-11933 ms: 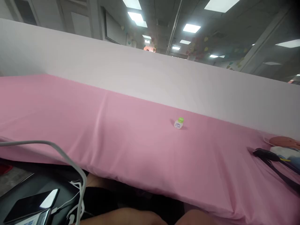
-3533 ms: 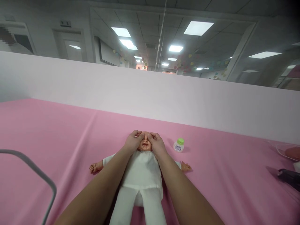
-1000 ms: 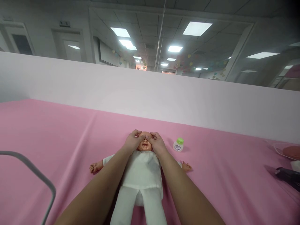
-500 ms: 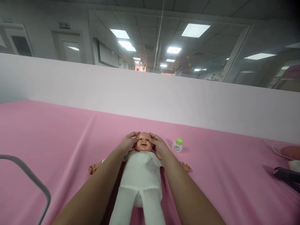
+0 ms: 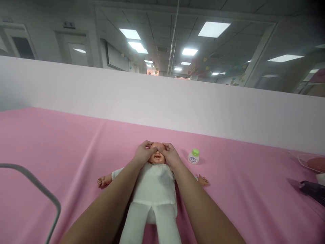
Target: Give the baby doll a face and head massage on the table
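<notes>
A baby doll (image 5: 156, 184) in a white top and white trousers lies on its back, arms spread out to the sides. My left hand (image 5: 144, 152) cups the left side of its head, and my right hand (image 5: 172, 156) cups the right side. Both thumbs lie across the face near the nose and cover the doll's eyes, while its open mouth shows below them. The other fingers curl around the temples. To the right of the head stands a small clear bottle (image 5: 193, 157) with a green cap, touched by neither hand.
Pink cloth (image 5: 63, 145) covers the surface, with a white wall (image 5: 162, 101) behind and glass panes above it. A grey curved tube (image 5: 43, 189) rises at the lower left. On the right edge are a black object (image 5: 311, 190) and a clear tray (image 5: 302, 161) with something orange-brown.
Both thumbs have moved inward over the doll's face, from beside the eyes to near the nose, covering the eyes. The fingers stay around the head. The view has shifted slightly.
</notes>
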A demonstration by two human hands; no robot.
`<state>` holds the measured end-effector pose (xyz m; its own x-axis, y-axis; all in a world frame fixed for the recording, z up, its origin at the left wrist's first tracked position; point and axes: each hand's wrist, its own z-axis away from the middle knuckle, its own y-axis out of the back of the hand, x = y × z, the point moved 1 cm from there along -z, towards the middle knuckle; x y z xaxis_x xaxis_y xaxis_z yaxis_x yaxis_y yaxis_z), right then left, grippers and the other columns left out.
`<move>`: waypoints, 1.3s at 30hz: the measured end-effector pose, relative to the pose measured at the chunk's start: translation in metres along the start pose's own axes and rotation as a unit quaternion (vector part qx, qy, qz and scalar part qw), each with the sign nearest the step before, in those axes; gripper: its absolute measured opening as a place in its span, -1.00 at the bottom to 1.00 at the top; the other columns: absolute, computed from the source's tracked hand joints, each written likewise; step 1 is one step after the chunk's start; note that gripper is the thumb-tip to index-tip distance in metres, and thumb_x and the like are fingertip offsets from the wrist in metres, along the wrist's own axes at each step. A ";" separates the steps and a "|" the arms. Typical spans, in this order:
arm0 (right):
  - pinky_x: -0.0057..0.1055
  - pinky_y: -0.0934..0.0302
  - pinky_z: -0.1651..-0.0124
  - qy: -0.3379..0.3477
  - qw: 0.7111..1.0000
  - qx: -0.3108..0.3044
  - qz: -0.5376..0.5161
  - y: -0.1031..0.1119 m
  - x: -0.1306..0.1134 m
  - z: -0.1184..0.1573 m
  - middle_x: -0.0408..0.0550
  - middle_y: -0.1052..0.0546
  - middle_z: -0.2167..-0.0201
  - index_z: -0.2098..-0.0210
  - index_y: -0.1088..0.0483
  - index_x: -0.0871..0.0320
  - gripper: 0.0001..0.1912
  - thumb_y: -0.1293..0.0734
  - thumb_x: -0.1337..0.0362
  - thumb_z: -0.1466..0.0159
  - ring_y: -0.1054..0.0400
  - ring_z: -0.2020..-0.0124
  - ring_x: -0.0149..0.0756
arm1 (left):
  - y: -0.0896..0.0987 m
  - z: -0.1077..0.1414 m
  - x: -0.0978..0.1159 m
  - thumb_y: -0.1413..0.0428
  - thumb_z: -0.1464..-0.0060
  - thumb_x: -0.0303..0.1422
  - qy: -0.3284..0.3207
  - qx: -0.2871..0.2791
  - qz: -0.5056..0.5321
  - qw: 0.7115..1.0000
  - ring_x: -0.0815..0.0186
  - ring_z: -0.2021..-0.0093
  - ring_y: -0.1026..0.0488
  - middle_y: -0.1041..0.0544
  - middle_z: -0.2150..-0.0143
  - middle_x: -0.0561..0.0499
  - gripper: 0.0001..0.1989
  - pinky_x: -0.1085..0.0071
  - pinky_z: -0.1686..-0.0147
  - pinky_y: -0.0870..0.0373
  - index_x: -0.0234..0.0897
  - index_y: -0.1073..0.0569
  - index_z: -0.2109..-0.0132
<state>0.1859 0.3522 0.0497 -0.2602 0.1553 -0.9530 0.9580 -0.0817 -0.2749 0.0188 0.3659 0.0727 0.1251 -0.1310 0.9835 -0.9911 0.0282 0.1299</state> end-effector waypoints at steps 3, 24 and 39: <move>-0.12 -0.35 -0.15 0.000 1.000 0.009 -0.005 0.000 0.002 -0.002 -0.07 -0.62 0.13 0.11 -0.47 0.05 -0.47 -0.61 -0.01 -0.02 -0.50 0.02 -0.11 | -0.001 -0.003 -0.003 -0.36 0.01 -0.12 0.010 -0.005 0.040 0.999 0.09 0.07 -0.58 -0.64 0.05 -0.10 -0.60 0.26 0.08 -0.51 -0.20 -0.59 0.06; -0.07 -0.35 -0.20 -0.039 0.997 -0.062 -0.015 0.007 -0.013 0.009 -0.03 -0.56 -0.05 0.00 -0.46 0.01 -0.36 -0.66 0.21 0.04 -0.46 -0.10 -0.07 | 0.012 0.001 0.000 -0.43 0.12 -0.18 0.013 -0.063 0.052 0.997 0.14 0.13 -0.60 -0.56 -0.12 -0.13 -0.49 0.36 0.27 -0.55 -0.19 -0.55 0.01; -0.08 -0.33 -0.19 -0.028 0.999 -0.016 -0.011 0.005 -0.007 0.005 -0.04 -0.62 0.06 0.09 -0.51 0.02 -0.52 -0.58 -0.01 -0.07 -0.47 -0.05 -0.08 | 0.005 -0.005 -0.003 -0.37 0.03 -0.07 0.001 -0.035 0.061 0.998 0.09 0.06 -0.59 -0.67 0.11 -0.14 -0.53 0.26 0.08 -0.52 -0.25 -0.61 0.04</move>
<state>0.1916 0.3456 0.0547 -0.2859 0.1013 -0.9529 0.9553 -0.0483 -0.2917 0.0135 0.3710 0.0712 0.0034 -0.1199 0.9928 -0.9935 0.1124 0.0170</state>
